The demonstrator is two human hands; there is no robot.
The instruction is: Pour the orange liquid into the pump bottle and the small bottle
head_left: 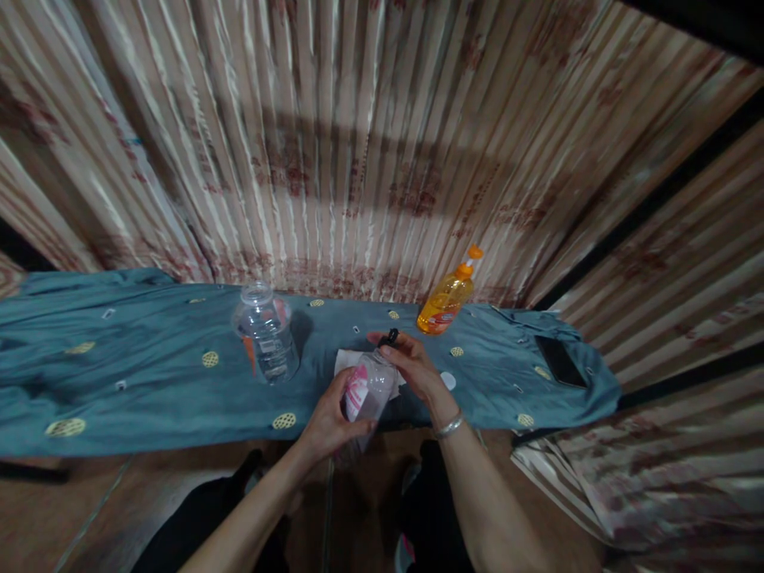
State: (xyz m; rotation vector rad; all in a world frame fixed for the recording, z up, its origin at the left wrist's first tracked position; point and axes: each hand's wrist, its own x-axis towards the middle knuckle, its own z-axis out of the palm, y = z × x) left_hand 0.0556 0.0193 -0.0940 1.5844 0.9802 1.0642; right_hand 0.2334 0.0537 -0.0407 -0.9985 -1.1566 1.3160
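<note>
My left hand point(331, 418) is wrapped round the body of a clear plastic bottle point(380, 380) with a pink and white label. The bottle tilts, its neck pointing away from me over the table's near edge. At its neck, the fingers of my right hand point(416, 368) close on a black pump top point(390, 338). Whether the top is screwed on or loose I cannot tell. White paper or cloth point(344, 360) lies partly hidden beneath the bottle. A white round disc point(447, 381) rests beside my right wrist.
A large clear plastic jar point(271, 346), uncapped, stands on the left of the teal cloth-covered table point(167, 374). To the right at the back is an orange pump bottle point(445, 302) of yellow-orange liquid. A black phone point(561, 362) lies far right. Pleated curtains point(334, 159) hang behind.
</note>
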